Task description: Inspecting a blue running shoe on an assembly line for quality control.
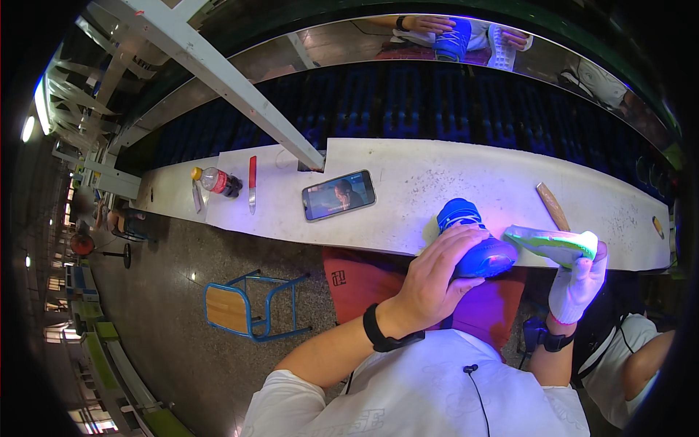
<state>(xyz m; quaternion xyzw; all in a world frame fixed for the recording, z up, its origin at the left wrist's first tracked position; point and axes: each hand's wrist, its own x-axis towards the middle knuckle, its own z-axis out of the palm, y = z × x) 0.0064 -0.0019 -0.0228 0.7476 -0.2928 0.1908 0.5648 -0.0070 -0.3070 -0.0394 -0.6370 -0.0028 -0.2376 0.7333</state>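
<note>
My left hand (435,280), bare and with a black band at the wrist, is closed around a blue shoe upper (484,258) with pale laces. The upper is over the near edge of the white bench (415,175), its rounded toe turned toward me. My right hand (577,288), in a white glove, grips a shoe sole (553,246) at its near right end. The sole looks white and green under purplish light, and stays apart from the upper, to its right. Some of the right fingers are hidden behind the sole.
On the bench lie a phone (338,195), a red-handled knife (253,184), a bottle (217,182) and a wooden-handled tool (552,206). A metal post (240,95) slants over the bench. Dark slats (386,102) run behind it. A stool (229,307) stands left; another person's arm (648,360) is right.
</note>
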